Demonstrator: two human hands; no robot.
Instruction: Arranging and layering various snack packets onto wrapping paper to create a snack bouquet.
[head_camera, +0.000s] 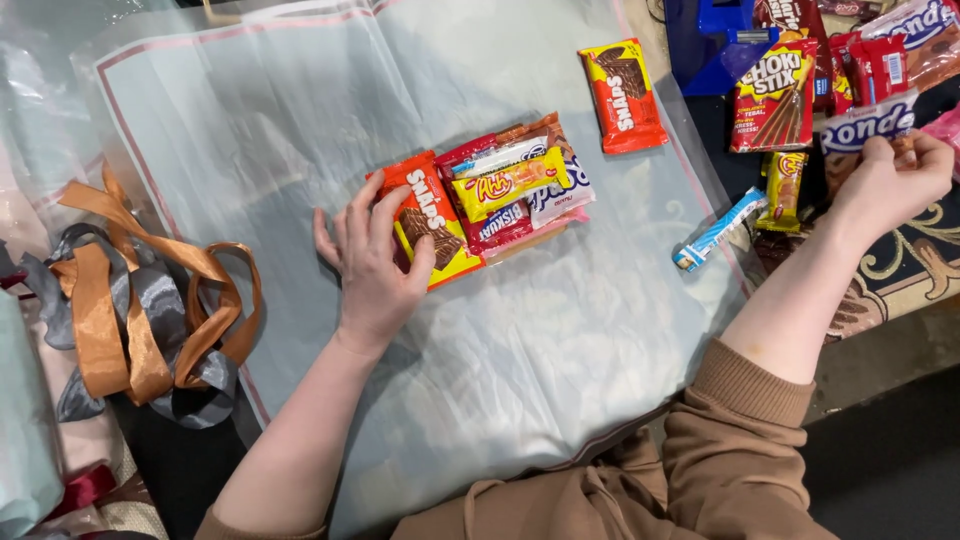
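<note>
My left hand (375, 260) rests on an orange and yellow snack packet (432, 215) at the left end of a small pile of snack packets (520, 185) in the middle of a pale wrapping sheet (300, 120). Its fingers lie spread over the packet. My right hand (890, 180) is far to the right, off the sheet, with its fingers closed on a white and blue snack packet (865, 125) among other loose snacks. Another red and yellow packet (623, 95) lies alone on the sheet behind the pile.
Orange and grey ribbons (140, 310) lie heaped at the left edge. A blue and white bar (718, 230) and a small yellow packet (783, 188) lie at the sheet's right edge. More snack packets (775, 95) and a blue object (715, 45) crowd the back right.
</note>
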